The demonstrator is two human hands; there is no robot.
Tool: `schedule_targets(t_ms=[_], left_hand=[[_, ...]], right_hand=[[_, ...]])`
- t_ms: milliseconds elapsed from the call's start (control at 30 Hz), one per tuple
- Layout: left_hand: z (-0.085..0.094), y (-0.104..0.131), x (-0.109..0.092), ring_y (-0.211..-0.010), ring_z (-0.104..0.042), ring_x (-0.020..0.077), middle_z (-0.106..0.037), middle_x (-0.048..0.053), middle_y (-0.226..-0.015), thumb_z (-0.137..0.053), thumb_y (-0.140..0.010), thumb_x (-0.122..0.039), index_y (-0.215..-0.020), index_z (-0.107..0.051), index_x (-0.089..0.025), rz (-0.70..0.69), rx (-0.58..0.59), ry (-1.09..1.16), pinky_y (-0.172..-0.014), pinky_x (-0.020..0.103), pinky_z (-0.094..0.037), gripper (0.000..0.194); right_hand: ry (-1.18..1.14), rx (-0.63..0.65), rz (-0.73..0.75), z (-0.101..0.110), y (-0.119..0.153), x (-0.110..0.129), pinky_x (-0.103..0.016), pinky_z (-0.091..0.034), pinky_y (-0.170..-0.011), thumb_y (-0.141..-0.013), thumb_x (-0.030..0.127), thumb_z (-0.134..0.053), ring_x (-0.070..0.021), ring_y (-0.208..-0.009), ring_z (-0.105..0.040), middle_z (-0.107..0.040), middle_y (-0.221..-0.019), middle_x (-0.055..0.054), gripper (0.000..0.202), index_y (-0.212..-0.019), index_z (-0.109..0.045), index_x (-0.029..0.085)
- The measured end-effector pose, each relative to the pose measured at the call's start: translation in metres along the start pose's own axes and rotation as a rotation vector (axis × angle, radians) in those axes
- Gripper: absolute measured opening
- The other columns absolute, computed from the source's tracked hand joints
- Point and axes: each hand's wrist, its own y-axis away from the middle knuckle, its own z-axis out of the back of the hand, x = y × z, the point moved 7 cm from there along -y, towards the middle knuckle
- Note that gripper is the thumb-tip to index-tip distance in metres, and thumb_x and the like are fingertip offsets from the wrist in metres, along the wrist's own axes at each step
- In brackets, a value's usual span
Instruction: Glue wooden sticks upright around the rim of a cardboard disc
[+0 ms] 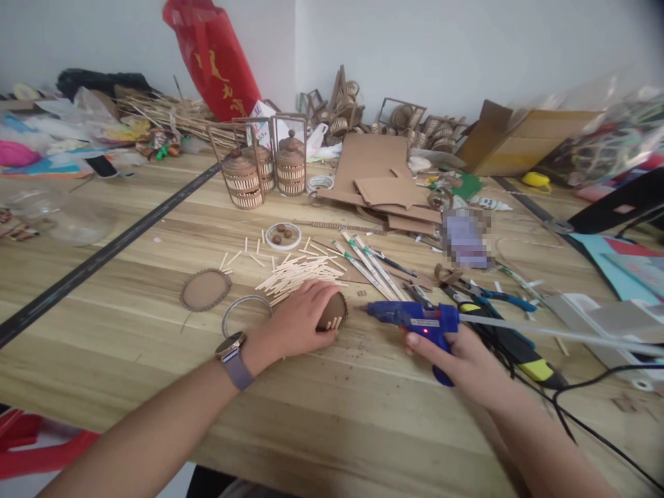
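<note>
My right hand [467, 366] is wrapped round the grip of a blue hot glue gun [409, 315], whose red light is lit and whose nozzle points left. A long glue stick [519, 326] sticks out of its back. With its fingers curled, my left hand [303, 318] grips a small round cardboard disc [332, 311] by the rim. A few short pale sticks [335, 323] stand along the disc's near edge. Just behind that hand lies a pile of loose short sticks [301, 273]. To its left are a tape ring [243, 308] and a second cardboard disc [206, 289] with a corded edge.
Small lidded stick-and-cardboard baskets [243, 183] with tall handles stand at the back. Brown balls lie inside a white ring [283, 236]. Cardboard sheets [373, 166], pliers [503, 299], a yellow-black cutter [534, 363] and a black cable [565, 415] occupy the right side.
</note>
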Motion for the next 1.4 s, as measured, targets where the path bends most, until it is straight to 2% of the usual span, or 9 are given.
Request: schedule_targets(t_ms=[167,300,567,767,933,1100,1233,1333,1400], left_hand=[[-0.002,0.000,0.001,-0.127,-0.044,0.0306,-0.051,0.013,-0.135,-0.068,-0.074,-0.022,-0.131,-0.041,-0.019,-0.015,0.009,-0.037,-0.109,0.049,-0.039,0.063],[-0.002,0.000,0.001,-0.127,-0.044,0.0303,-0.051,0.015,-0.134,-0.068,-0.074,-0.021,-0.131,-0.041,-0.016,-0.027,0.007,-0.046,-0.110,0.048,-0.037,0.064],[-0.003,0.000,0.002,-0.127,-0.043,0.0306,-0.051,0.015,-0.134,-0.065,-0.073,-0.020,-0.131,-0.040,-0.017,-0.020,0.000,-0.018,-0.109,0.049,-0.037,0.063],[-0.004,0.000,0.003,-0.126,-0.044,0.0304,-0.051,0.013,-0.133,-0.065,-0.073,-0.021,-0.130,-0.040,-0.020,-0.015,-0.007,-0.001,-0.108,0.050,-0.037,0.063],[-0.003,0.001,0.002,-0.125,-0.044,0.0302,-0.052,0.014,-0.132,-0.066,-0.073,-0.022,-0.130,-0.041,-0.016,-0.031,-0.024,-0.028,-0.108,0.048,-0.038,0.063],[-0.004,0.001,0.003,-0.126,-0.045,0.0311,-0.051,0.014,-0.132,-0.068,-0.073,-0.024,-0.132,-0.039,-0.019,-0.029,-0.021,-0.023,-0.107,0.049,-0.039,0.066],[-0.004,0.001,0.004,-0.126,-0.044,0.0309,-0.051,0.014,-0.133,-0.067,-0.074,-0.024,-0.132,-0.039,-0.019,-0.029,-0.018,-0.024,-0.107,0.050,-0.038,0.065],[-0.004,0.001,0.003,-0.127,-0.044,0.0311,-0.051,0.015,-0.133,-0.066,-0.074,-0.024,-0.131,-0.039,-0.018,-0.031,-0.015,-0.025,-0.107,0.050,-0.037,0.064],[-0.003,0.000,0.003,-0.126,-0.044,0.0312,-0.051,0.015,-0.133,-0.067,-0.073,-0.023,-0.131,-0.040,-0.017,-0.029,-0.003,-0.019,-0.107,0.050,-0.038,0.064]], right_hand=[[-0.309,0.492,-0.148,-0.027,0.013,0.001,-0.023,-0.044,-0.052,-0.081,0.064,-0.057,-0.0125,-0.057,-0.056,-0.067,-0.071,-0.006,0.048,-0.078,-0.065,0.016],[-0.296,0.621,-0.242,-0.042,0.016,0.005,-0.020,-0.042,-0.050,-0.082,0.065,-0.054,-0.0111,-0.058,-0.056,-0.065,-0.073,-0.005,0.050,-0.079,-0.063,0.016],[0.543,0.267,-0.110,-0.014,-0.004,0.012,-0.028,-0.038,-0.052,-0.091,0.055,-0.040,-0.0206,-0.058,-0.060,-0.066,-0.064,-0.007,0.047,-0.070,-0.065,0.022],[0.850,0.063,0.036,-0.006,-0.054,0.060,-0.029,-0.041,-0.062,-0.093,0.029,-0.047,-0.0235,-0.076,-0.066,-0.073,-0.081,-0.009,0.024,-0.082,-0.067,0.020],[0.881,0.032,0.076,-0.032,-0.124,0.078,-0.030,-0.046,-0.069,-0.093,0.016,-0.048,-0.0233,-0.086,-0.067,-0.072,-0.091,-0.011,0.018,-0.102,-0.064,0.015],[0.856,0.088,0.105,-0.060,-0.163,0.069,-0.040,-0.053,-0.081,-0.093,0.034,-0.058,-0.0188,-0.092,-0.064,-0.065,-0.108,-0.007,0.027,-0.111,-0.061,0.015],[0.761,0.078,0.138,-0.053,-0.163,0.070,-0.038,-0.051,-0.082,-0.091,0.024,-0.059,-0.0202,-0.091,-0.064,-0.067,-0.102,-0.009,0.023,-0.110,-0.062,0.012],[0.632,0.054,0.177,-0.035,-0.141,0.075,-0.030,-0.047,-0.077,-0.087,0.010,-0.051,-0.0192,-0.086,-0.064,-0.071,-0.091,-0.009,0.024,-0.108,-0.062,0.011],[0.529,0.074,0.194,-0.027,-0.117,0.074,-0.025,-0.047,-0.070,-0.087,0.014,-0.048,-0.0157,-0.077,-0.065,-0.071,-0.087,-0.005,0.021,-0.103,-0.062,0.015]])
